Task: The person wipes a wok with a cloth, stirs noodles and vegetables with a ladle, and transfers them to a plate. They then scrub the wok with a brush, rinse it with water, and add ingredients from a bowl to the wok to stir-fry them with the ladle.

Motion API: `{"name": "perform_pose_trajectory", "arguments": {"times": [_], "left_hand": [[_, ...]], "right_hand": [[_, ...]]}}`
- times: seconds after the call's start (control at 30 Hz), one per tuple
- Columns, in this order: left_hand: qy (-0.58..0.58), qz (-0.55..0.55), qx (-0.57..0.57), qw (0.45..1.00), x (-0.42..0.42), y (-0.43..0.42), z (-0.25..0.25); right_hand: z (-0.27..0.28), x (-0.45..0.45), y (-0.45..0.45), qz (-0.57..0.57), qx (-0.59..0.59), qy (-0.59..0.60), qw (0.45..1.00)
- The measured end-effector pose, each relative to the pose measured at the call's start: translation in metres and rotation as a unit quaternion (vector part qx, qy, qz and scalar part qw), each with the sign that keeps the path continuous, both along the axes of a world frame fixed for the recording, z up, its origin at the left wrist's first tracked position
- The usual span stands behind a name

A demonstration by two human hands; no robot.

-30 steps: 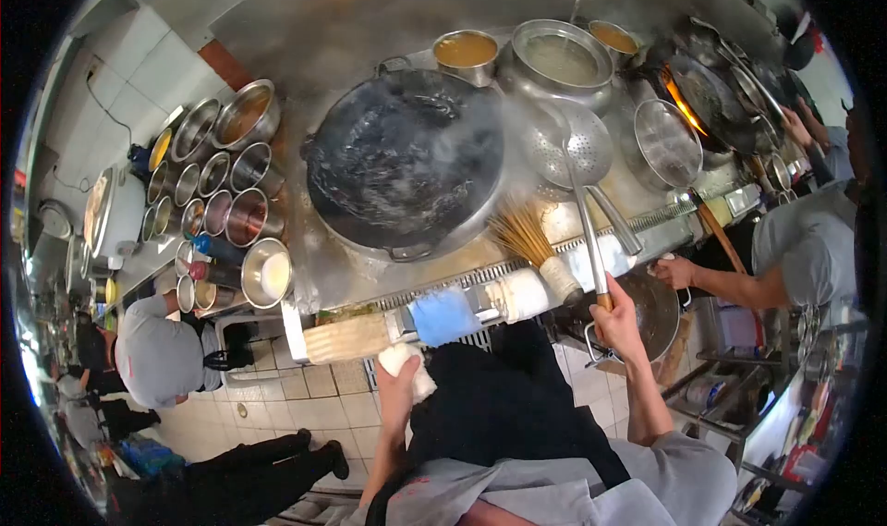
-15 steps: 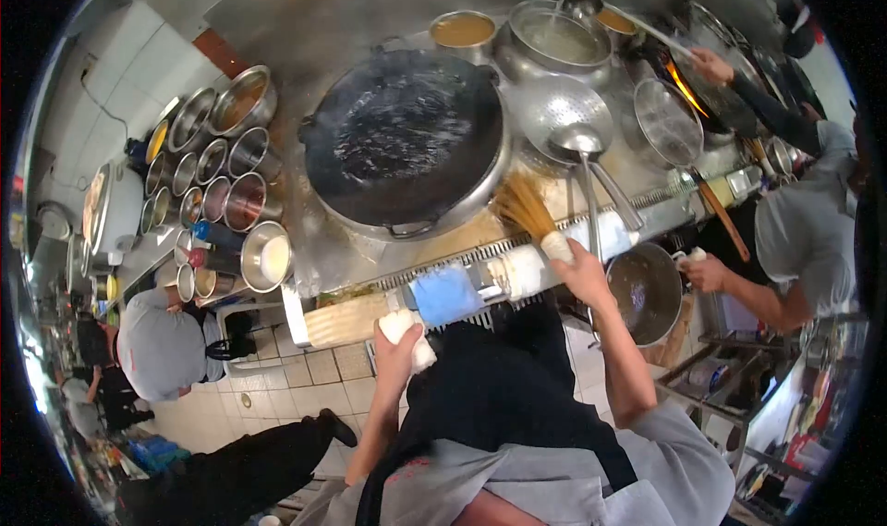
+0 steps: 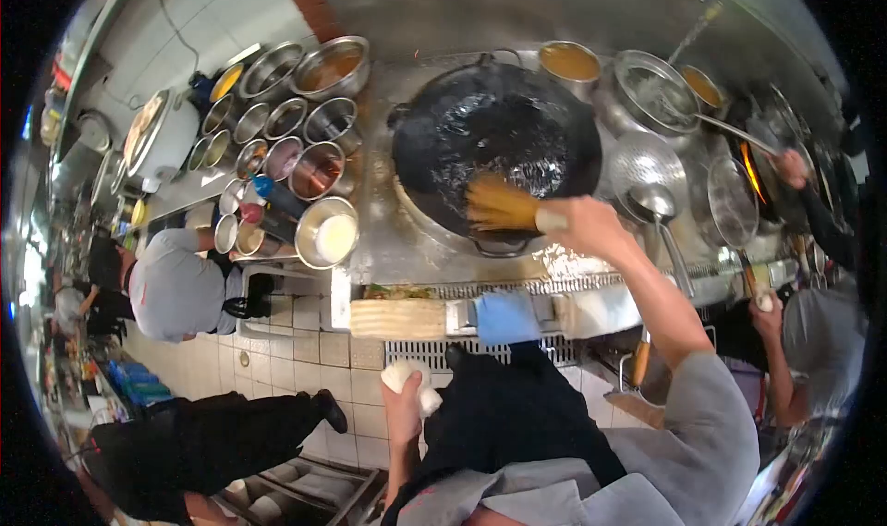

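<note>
My right hand (image 3: 596, 228) is closed round the pale handle of a bamboo brush (image 3: 504, 204), whose bristles reach over the near edge of a large black wok (image 3: 494, 128) holding dark, rippling liquid. Low in the view, my left hand (image 3: 403, 408) grips a folded white cloth (image 3: 407, 375), away from the stove. A steel ladle (image 3: 654, 201) with a wooden handle lies on a perforated strainer (image 3: 647, 163) right of the wok.
Steel bowls (image 3: 317, 170) crowd the left counter. Behind the wok stands a pot of brown liquid (image 3: 569, 61). A blue cloth (image 3: 508, 317) lies on the front rail. At right, a co-worker's hand (image 3: 791, 168) holds a ladle over a pot; flames show near another wok.
My right hand has let go of the ladle, taken the brush and carried it left to the wok. My left hand still holds the cloth. The view has shifted, and the co-worker's ladle has come in.
</note>
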State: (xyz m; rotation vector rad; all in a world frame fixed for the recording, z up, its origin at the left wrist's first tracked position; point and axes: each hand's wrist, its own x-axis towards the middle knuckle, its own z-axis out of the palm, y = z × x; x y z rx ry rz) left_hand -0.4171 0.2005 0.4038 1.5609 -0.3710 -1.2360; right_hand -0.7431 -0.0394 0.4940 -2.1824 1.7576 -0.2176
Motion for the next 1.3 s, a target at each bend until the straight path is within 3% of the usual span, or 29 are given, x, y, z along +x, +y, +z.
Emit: {"name": "perform_pose_trajectory", "arguments": {"times": [0.03,0.17,0.2,0.23,0.37,0.43,0.57,0.7,0.8,0.9,1.0,1.03,1.17,1.23,1.3], "left_hand": [[-0.003,0.014,-0.003,1.0,0.005,0.004,-0.004],[-0.013,0.03,0.021,0.999,0.018,0.023,-0.028],[-0.018,0.025,0.026,0.999,0.025,0.024,-0.036],[-0.022,0.019,0.033,0.999,0.031,0.029,-0.041],[0.019,0.065,0.032,0.997,0.039,0.037,-0.042],[0.011,0.093,0.029,0.995,0.041,0.039,-0.042],[0.019,0.059,0.076,0.995,0.041,0.028,-0.039],[0.01,0.026,0.034,0.999,0.041,0.014,-0.049],[-0.004,0.017,0.025,1.0,0.045,0.017,-0.059],[0.007,-0.008,0.045,0.999,0.039,0.01,-0.045],[0.001,-0.002,0.04,0.999,0.038,0.006,-0.033],[-0.006,0.004,0.048,0.999,0.043,0.013,-0.035],[0.033,0.073,0.053,0.995,0.045,0.026,-0.024],[0.002,0.023,0.072,0.997,0.047,0.016,-0.024],[-0.015,-0.01,0.071,0.997,0.04,0.006,-0.026]], "right_hand": [[-0.028,0.009,-0.04,0.006,-0.027,0.009,1.0],[-0.091,0.075,-0.155,-0.169,-0.154,-0.127,0.965],[-0.096,0.09,-0.143,-0.174,-0.178,-0.175,0.953],[-0.091,0.094,-0.122,-0.107,-0.15,-0.172,0.968],[-0.075,0.055,-0.051,0.004,-0.138,-0.011,0.99],[-0.075,0.023,-0.087,-0.067,-0.153,0.048,0.985],[-0.096,0.066,-0.151,-0.247,-0.179,-0.107,0.946],[-0.091,0.123,-0.064,-0.122,-0.043,-0.202,0.971],[-0.094,0.104,-0.105,-0.131,-0.106,-0.216,0.962],[-0.088,0.118,-0.148,-0.32,-0.099,-0.276,0.901],[-0.087,0.119,-0.087,-0.149,0.011,-0.24,0.959],[-0.059,0.104,-0.056,-0.093,0.057,-0.235,0.966],[-0.01,0.049,-0.045,-0.011,0.138,-0.125,0.982],[-0.019,0.077,-0.094,-0.056,0.09,-0.125,0.987],[-0.067,0.115,-0.142,-0.227,-0.052,-0.248,0.94]]}}
